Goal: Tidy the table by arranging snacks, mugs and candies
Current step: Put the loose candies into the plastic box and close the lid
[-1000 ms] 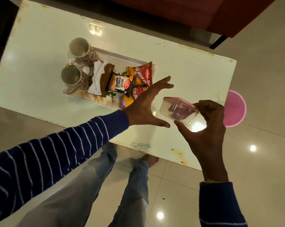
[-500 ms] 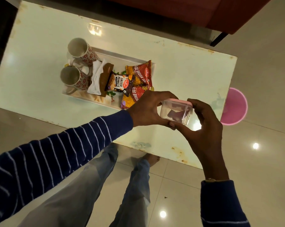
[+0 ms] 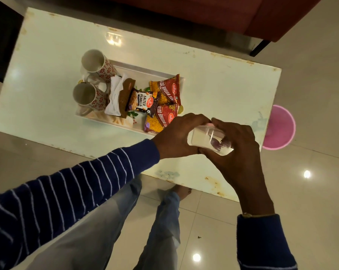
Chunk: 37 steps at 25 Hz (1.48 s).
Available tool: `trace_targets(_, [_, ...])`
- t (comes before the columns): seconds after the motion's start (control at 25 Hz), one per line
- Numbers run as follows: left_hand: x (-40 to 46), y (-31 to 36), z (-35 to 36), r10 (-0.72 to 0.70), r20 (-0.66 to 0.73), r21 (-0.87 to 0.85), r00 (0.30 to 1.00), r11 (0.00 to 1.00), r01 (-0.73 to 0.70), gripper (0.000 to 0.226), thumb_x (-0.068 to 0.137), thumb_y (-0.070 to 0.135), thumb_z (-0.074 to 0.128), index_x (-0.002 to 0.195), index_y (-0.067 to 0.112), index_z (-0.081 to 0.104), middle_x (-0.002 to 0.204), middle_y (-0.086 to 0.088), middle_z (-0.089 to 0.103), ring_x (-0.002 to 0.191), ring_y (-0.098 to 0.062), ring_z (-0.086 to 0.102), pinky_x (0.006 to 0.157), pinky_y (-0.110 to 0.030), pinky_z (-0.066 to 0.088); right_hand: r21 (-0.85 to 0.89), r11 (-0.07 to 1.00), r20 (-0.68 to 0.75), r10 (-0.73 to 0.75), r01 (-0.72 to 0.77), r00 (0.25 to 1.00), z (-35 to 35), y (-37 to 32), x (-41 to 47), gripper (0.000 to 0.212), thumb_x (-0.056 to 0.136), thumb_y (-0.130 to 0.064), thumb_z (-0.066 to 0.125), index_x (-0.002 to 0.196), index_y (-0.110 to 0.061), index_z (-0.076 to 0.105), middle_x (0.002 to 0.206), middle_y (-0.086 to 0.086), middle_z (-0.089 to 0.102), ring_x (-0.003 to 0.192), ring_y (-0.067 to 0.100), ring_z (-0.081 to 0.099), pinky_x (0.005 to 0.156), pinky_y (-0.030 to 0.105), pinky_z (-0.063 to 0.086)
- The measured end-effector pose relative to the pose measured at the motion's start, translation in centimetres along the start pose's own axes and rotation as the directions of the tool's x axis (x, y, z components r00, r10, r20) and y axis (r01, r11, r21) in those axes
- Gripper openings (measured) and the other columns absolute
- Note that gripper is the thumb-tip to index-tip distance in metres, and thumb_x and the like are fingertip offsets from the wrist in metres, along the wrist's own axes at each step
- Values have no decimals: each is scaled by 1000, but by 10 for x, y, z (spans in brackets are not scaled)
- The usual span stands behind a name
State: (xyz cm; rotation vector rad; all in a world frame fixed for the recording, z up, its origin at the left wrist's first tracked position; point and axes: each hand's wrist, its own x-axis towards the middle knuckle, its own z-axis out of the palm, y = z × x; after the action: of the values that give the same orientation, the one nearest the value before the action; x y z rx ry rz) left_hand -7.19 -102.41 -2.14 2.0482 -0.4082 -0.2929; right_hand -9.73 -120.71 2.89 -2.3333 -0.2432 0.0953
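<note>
Both hands hold a small clear plastic container (image 3: 205, 140) with a pink lid and purple candies inside, tipped on its side above the table's near right part. My left hand (image 3: 176, 137) grips its left end and my right hand (image 3: 240, 147) wraps its right side and lid. On the pale table (image 3: 223, 90) a white tray (image 3: 143, 70) carries two patterned mugs (image 3: 95, 64) (image 3: 86, 96), white napkins in a brown holder (image 3: 116, 96), a salted peanuts pack (image 3: 142, 102) and two red-and-yellow snack packs (image 3: 167, 88) (image 3: 160, 119).
A pink bin (image 3: 279, 129) stands on the tiled floor past the table's right end. A red sofa (image 3: 223, 12) runs along the far side. My legs and a bare foot (image 3: 181, 191) are by the near table edge.
My left hand closed in from open onto the container's left end. The container tipped from nearly upright onto its side, and both hands now wrap it closely.
</note>
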Motion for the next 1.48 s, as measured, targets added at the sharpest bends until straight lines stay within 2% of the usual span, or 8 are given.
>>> trace_targets(0.28, [0,-9,-10,-159,115,-379,980,905,192,64,68,14,89,115,7,46,115,-8,60,110,-22,61,85,-40,59,157,963,56,212,-219,976,-26,28,-9,69,64,-45,84,124,-22,59,122,-11,64,116,8,57,104,36,47])
trace_targets(0.48, [6,2,-12,11,43,-141,999,990,-5,79,62,26,93,127,9,53,123,4,59,111,3,55,86,-9,49,71,993,53,93,-97,994,-21,18,-5,60,69,-40,84,119,-12,66,111,-3,66,101,10,59,91,11,42])
trace_targets(0.72, [9,0,-16,74,-1,70,997,995,-74,58,64,30,90,112,5,69,107,-9,74,97,-2,58,83,5,38,-13,1000,-23,21,-21,1000,-17,7,-7,58,67,-33,88,116,-7,70,103,9,68,93,17,61,82,7,40])
trace_targets(0.88, [10,-8,-8,81,3,70,997,994,-81,53,67,22,89,112,5,68,110,-11,71,105,-12,61,96,-19,47,16,1000,21,15,-15,1000,-10,5,-5,55,69,-36,87,114,-7,72,106,7,64,100,22,59,83,24,47])
trace_targets(1.0, [3,-14,2,102,115,198,988,972,-123,46,74,9,84,116,3,67,124,-16,65,123,-33,56,108,-49,43,275,909,206,264,-314,942,-5,5,-2,56,75,-57,76,119,-23,68,133,-3,52,122,12,52,96,28,51])
trace_targets(1.16, [0,-27,16,352,185,348,917,850,-396,38,71,1,84,106,-1,69,121,-22,66,118,-43,59,105,-53,40,151,836,298,470,-527,831,10,20,-1,83,72,-51,79,142,-29,39,143,-5,46,116,19,55,84,23,51])
trace_targets(1.32, [3,-33,25,182,80,361,980,911,-198,58,70,-4,82,123,1,56,141,-23,50,127,-41,52,107,-50,44,47,855,145,506,-516,850,46,22,-3,93,76,-44,79,149,-15,31,146,7,45,128,25,47,102,35,45])
trace_targets(1.48, [9,-32,26,42,61,418,997,906,-64,78,67,-11,79,136,8,48,154,-16,36,146,-34,26,113,-51,36,26,730,-95,682,-683,725,99,26,1,99,81,-51,74,153,-10,20,146,16,37,131,33,40,96,34,40])
